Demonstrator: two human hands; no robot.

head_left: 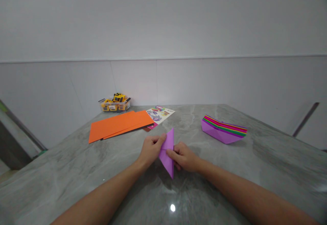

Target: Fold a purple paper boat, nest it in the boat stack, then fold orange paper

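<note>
A folded purple paper piece [168, 153] stands on edge above the grey marble table [76, 170], pointed at top and bottom. My left hand [150, 149] pinches its upper left side with fingers closed. My right hand [184, 157] grips its right edge at the middle, fingers closed too. Both forearms reach in from the bottom of the view.
A stack of nested folded paper boats [224, 129], purple with coloured rims, sits to the right. Orange paper sheets [120, 124] lie at the left, a printed instruction sheet [160, 113] beyond them. A clear box with a yellow toy truck [115, 103] stands by the wall.
</note>
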